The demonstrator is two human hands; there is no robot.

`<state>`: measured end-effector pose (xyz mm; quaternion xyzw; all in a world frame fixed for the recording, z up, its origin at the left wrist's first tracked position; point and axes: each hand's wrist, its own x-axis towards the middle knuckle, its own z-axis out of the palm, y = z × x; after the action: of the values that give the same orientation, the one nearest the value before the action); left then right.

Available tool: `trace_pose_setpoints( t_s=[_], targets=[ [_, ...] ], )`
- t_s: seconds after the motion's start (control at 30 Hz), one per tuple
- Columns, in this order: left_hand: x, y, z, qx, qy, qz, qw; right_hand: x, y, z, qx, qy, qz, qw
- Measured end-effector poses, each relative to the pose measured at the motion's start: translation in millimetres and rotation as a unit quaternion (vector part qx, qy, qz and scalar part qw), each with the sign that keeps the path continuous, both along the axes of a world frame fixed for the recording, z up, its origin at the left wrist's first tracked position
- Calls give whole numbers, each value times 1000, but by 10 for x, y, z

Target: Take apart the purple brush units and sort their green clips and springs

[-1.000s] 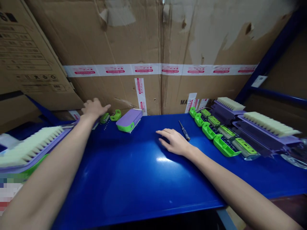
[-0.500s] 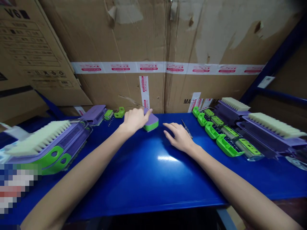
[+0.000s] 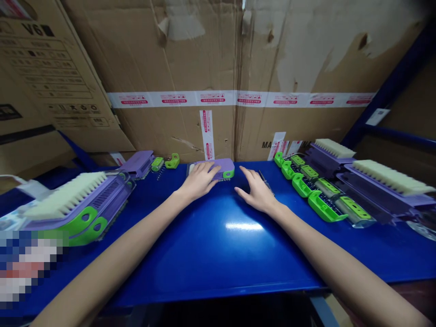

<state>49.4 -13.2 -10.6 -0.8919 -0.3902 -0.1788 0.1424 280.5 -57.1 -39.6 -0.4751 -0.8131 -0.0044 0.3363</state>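
Note:
My left hand (image 3: 199,181) lies over the left part of a purple and green brush head (image 3: 223,168) near the back of the blue table. Its fingers are stretched out across the purple top, and part of the brush head is hidden beneath them. Apart from it, my right hand (image 3: 257,190) hovers just to the right with fingers spread, holding nothing. A thin dark metal tool (image 3: 263,178) lies beside that hand, partly covered by it; its kind is unclear.
Purple brushes with cream bristles stand stacked at left (image 3: 68,193) and right (image 3: 388,175). Several green clips (image 3: 301,185) and clear green-topped blocks (image 3: 327,187) line the right. Another green clip (image 3: 172,161) sits back left. Cardboard (image 3: 153,59) walls off the rear.
The brush head has turned from angled to lying crosswise at the back. My left hand has loosened and spread its fingers over it. My right hand has opened wider and shifted slightly.

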Motion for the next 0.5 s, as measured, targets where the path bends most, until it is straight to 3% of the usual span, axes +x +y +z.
trace_pose_setpoints(
  t_s=[0.2,0.5],
  targets=[
    [1,-174,-64,45,7,-119,992,-2,31,-28,-5,82,82,993],
    [27,-214,-108,108,19,-161,981,1,-2,71,-81,154,82,981]
  ],
)
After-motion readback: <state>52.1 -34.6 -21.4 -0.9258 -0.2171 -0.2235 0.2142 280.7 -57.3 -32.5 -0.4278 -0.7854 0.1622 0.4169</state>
